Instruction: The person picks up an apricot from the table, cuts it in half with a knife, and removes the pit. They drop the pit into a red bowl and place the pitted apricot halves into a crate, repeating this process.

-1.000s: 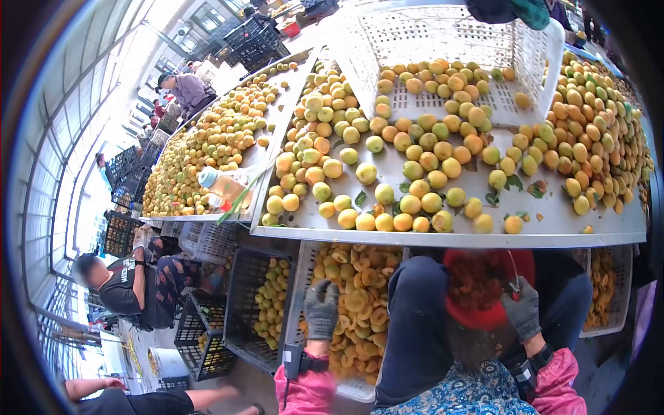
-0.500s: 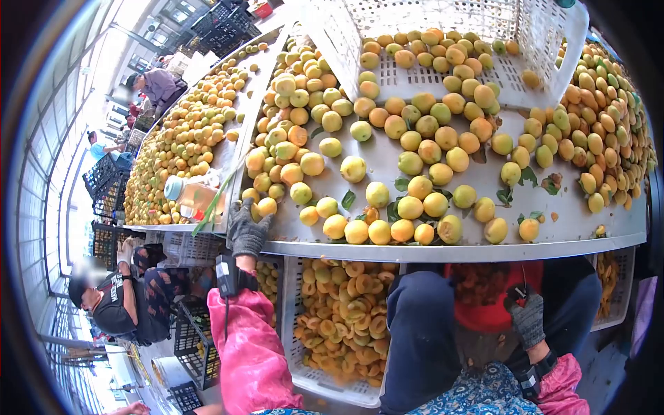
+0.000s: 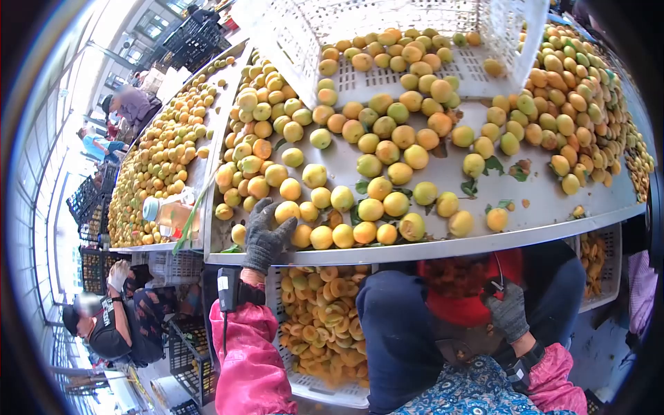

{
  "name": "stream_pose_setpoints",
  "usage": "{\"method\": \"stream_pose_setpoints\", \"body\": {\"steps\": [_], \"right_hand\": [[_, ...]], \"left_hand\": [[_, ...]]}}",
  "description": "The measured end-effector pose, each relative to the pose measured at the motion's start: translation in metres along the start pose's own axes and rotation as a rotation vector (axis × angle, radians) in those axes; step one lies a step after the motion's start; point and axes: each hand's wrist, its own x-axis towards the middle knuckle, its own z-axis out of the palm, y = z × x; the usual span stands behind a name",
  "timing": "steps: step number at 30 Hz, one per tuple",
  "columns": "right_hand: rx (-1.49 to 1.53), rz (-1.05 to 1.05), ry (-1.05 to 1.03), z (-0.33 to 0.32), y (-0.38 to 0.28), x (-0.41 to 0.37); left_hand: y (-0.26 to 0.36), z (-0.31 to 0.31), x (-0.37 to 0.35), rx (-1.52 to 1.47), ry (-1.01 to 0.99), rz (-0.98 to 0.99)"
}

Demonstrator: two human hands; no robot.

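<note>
My left hand (image 3: 268,238), in a dark grey knit glove, rests on the metal table (image 3: 443,250) near its front edge. Its fingers are spread against several yellow-orange apricots (image 3: 321,237), none of them enclosed. Low between my knees, my right hand (image 3: 508,315), gloved alike, is closed around a small dark-handled tool (image 3: 495,286) with a thin metal end. Just behind it is a red bucket (image 3: 453,309) with dark orange-brown pieces inside. Left of my legs, beneath the table edge, a white crate (image 3: 332,394) holds halved apricots (image 3: 321,325).
A white perforated crate (image 3: 277,52) lies tipped on the table, apricots spilling out. More apricots are heaped at the right (image 3: 574,90) and on the left table (image 3: 159,173), near a bottle (image 3: 173,213). A person in black (image 3: 124,325) sits at the left beside dark crates (image 3: 190,356).
My left hand has moved right and further onto the table, its fingers spreading, and apricots near the edge have shifted. My right hand keeps the tool by the bucket. The view has turned slightly.
</note>
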Motion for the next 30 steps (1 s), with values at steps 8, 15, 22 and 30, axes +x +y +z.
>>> {"method": "stream_pose_setpoints", "body": {"steps": [8,15,22,30], "right_hand": [[0.323,0.067,-0.122,-0.048,-0.051,0.005],[0.671,0.127,-0.227,-0.103,-0.078,-0.006],[0.967,0.148,-0.166,-0.137,-0.112,-0.017],[0.735,0.047,-0.068,-0.130,-0.103,-0.027]], "left_hand": [[0.145,-0.010,0.024,-0.797,-0.101,-0.104],[0.263,0.011,-0.011,-1.415,-0.248,-0.182],[0.369,0.043,-0.067,-1.822,-0.330,-0.315],[0.409,0.029,-0.102,-1.492,-0.414,-0.226]]}}
